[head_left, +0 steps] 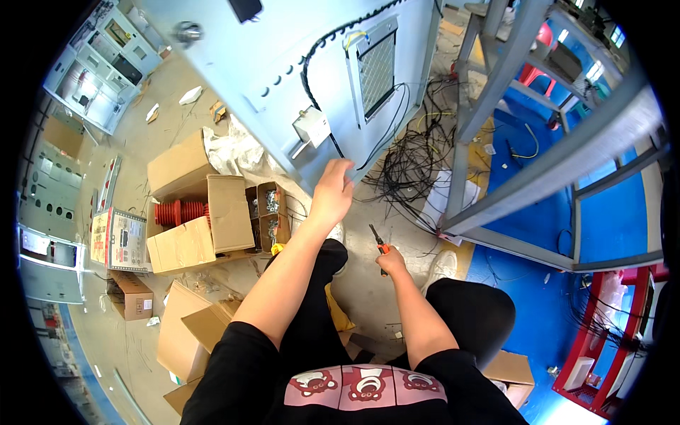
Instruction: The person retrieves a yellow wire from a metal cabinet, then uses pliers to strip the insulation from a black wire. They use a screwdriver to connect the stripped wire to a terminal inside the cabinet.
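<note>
The left hand (333, 193) reaches up, fingers loosely curled and holding nothing, to the lower edge of the grey cabinet door (283, 71) near a black cable (338, 150), while the right hand (391, 261) grips orange-handled pliers (378, 241) low above the floor (368, 283)

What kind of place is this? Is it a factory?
Probably a workshop where electrical cabinets get wired. A grey metal cabinet door stands open, loose black wires lie tangled on the floor, and cardboard boxes of parts sit nearby. The right hand holds orange-handled pliers.
</note>
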